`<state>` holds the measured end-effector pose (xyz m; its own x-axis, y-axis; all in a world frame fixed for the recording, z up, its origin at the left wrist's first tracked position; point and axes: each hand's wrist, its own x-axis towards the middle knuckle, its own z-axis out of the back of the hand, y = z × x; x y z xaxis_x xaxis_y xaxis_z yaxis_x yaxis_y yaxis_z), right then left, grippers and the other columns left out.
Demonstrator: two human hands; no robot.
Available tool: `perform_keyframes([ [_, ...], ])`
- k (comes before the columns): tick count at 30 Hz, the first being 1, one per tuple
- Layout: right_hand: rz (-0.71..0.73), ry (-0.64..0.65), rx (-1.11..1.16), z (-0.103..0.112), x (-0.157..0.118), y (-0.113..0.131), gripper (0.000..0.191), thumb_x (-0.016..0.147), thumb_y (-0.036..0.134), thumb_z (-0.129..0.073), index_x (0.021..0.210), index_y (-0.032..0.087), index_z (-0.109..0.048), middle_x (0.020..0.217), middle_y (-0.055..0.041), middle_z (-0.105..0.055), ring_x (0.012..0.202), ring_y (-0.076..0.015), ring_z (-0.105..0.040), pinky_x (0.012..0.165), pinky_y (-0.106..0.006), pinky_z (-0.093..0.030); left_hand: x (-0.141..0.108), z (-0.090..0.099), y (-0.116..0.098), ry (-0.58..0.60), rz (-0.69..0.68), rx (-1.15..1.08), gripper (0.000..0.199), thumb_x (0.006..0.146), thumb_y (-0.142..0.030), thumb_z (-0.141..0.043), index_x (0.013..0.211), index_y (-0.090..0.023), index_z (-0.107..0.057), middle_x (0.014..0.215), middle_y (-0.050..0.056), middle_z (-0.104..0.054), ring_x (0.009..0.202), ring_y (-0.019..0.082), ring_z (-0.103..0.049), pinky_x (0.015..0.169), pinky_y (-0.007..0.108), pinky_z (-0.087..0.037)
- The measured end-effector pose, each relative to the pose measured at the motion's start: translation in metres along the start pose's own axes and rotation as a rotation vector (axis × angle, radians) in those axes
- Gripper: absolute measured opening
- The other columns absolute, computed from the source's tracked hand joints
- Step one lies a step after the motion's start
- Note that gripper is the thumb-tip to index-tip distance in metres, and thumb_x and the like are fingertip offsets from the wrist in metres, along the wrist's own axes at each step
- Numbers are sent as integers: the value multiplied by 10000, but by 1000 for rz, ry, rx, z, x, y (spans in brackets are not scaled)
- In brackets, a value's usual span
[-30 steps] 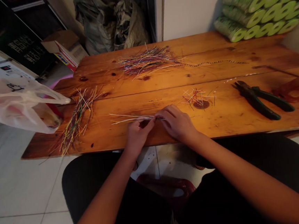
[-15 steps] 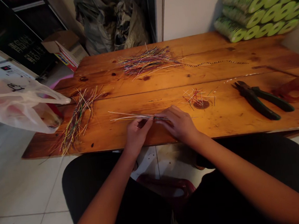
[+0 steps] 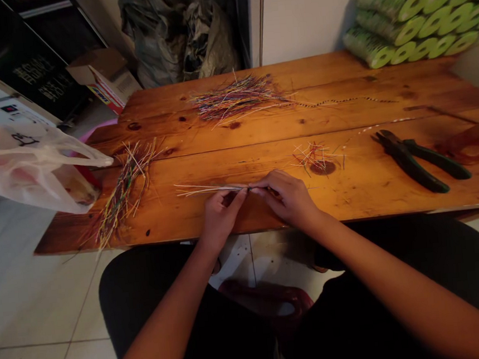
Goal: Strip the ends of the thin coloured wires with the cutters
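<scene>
Several thin pale wires [image 3: 200, 189] stretch leftward out of my pinched fingers, low over the front of the wooden table [image 3: 221, 164]. My left hand [image 3: 222, 211] is closed on them, thumb against forefinger. Right beside it, my right hand [image 3: 287, 197] pinches the same wires at their right end, fingertips nearly touching the left ones. What lies inside the right fingers is mostly hidden. A small heap of short wire offcuts [image 3: 315, 156] lies just beyond my right hand. Left of my hands is a bundle of coloured wires [image 3: 128, 183].
A larger wire pile [image 3: 236, 97] lies at the back, with a twisted dark strand [image 3: 341, 101] trailing right. Green-handled pliers [image 3: 420, 158] rest at the right. A plastic bag [image 3: 32, 164] hangs over the left edge. Green rolls [image 3: 414, 19] are stacked at the back right.
The free left ends of the wires have shifted slightly downward and drawn closer together. My right fingers have changed their pinch a little; both hands stay in nearly the same place.
</scene>
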<state>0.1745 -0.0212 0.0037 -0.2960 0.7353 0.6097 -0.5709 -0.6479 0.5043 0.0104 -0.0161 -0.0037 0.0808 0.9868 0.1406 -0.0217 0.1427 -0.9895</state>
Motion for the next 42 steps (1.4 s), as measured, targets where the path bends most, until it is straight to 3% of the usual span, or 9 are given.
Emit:
perform_keyframes([
  [7,-78,11,41,-1,2,-2,182,917,240,-466,837,177,-617,758,-44,-651,715,-160,-605,665,-267,-456,-2,1,1,50,-32,87,170,760,-322,-646,873,-211,-707,915,29,-723,896,178,-653,907,342,-465],
  [12,-169,-25,22,-3,0,-3,141,878,285,-539,962,181,-585,793,-28,-658,686,-146,-614,597,-240,-440,-1,0,2,29,-34,65,168,767,-320,-633,864,-201,-702,918,30,-720,890,173,-651,894,327,-467],
  [15,-205,-57,-30,-5,-2,-3,161,859,342,-568,907,188,-569,744,-13,-647,634,-139,-601,554,-234,-418,-1,0,1,13,-46,68,168,771,-324,-626,843,-189,-696,887,33,-720,865,170,-651,873,325,-473],
  [23,-143,-63,-131,-4,-1,-1,172,870,346,-565,841,182,-609,748,-27,-659,669,-143,-605,578,-238,-407,-1,-1,0,-17,-64,92,144,772,-304,-628,819,-182,-688,850,24,-718,837,151,-650,839,291,-481],
  [31,-58,63,-190,-4,-2,1,233,893,368,-526,934,170,-642,794,-46,-661,727,-160,-603,614,-253,-417,-1,-2,2,-81,-36,39,150,741,-315,-648,794,-181,-688,822,27,-718,803,159,-655,796,303,-501],
  [42,-49,154,-44,-3,3,-1,190,923,284,-460,890,160,-600,784,-47,-614,691,-149,-554,627,-246,-402,-3,-1,3,-65,-65,94,149,762,-320,-634,802,-184,-679,813,22,-710,791,149,-650,788,294,-501],
])
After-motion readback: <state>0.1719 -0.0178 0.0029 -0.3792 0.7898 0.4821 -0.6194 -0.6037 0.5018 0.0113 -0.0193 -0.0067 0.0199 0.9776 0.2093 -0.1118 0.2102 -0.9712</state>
